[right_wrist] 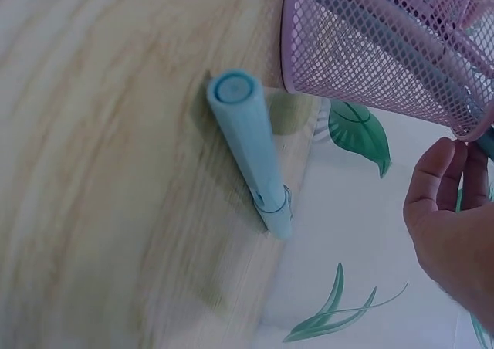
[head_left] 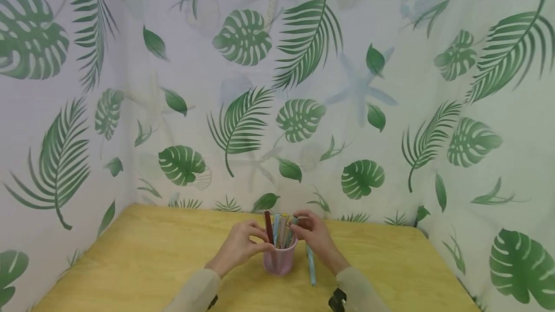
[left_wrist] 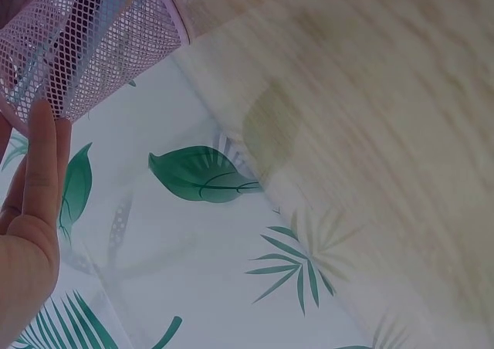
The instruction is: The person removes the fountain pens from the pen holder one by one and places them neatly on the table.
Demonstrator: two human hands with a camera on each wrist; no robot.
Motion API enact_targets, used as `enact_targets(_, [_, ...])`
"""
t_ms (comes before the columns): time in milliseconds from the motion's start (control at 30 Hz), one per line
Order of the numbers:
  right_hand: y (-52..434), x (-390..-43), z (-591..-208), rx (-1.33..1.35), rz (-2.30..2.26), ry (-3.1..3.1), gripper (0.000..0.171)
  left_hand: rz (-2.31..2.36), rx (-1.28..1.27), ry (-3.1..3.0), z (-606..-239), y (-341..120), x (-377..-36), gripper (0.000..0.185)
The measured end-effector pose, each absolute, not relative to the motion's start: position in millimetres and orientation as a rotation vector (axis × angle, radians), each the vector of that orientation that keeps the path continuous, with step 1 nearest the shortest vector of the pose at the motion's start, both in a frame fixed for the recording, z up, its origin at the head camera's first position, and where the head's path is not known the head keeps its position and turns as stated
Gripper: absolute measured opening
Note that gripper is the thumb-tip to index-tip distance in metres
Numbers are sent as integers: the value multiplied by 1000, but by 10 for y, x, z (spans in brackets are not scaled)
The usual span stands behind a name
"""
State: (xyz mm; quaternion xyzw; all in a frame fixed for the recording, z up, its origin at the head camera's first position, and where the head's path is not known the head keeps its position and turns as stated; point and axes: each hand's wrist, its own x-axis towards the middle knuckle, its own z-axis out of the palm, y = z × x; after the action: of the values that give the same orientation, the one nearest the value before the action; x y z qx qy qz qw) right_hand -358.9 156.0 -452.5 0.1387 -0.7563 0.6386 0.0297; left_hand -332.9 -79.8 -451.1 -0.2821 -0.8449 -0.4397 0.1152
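Observation:
A pink mesh pen holder [head_left: 279,265] stands upright on the wooden table, filled with several pens, among them a dark red pen [head_left: 269,227]. From its left side my left hand [head_left: 240,243] grips the rim, thumb at the front; the fingers also show against the mesh in the left wrist view. On the other side, my right hand [head_left: 319,238] reaches over the rim and pinches the top of a teal pen [head_left: 295,220] standing in the holder. To the right of the holder a light blue pen [right_wrist: 251,148] lies flat, beneath my right wrist.
The yellowish wooden table [head_left: 165,254] meets a wall covering [head_left: 295,158] printed with green leaves along its back edge. Similar covering hangs on the left and right.

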Motion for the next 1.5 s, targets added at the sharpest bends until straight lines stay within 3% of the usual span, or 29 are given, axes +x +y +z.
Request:
enact_targets(600, [1578,-3631,-4558,570,1845,-2315,21,-1304,-824,-2483,-4512,-802,-3323,21])
enact_targets(1067, [1754,-3650,-4506,754,1990,-2437,38,-1298,-804,-2487,-4526,-811,-3316,20])
enact_targets(1500, [1643,-3616,-4543,546,1965,-2377,35,-1305,-809,-2491,-4538,-815,-3305,20])
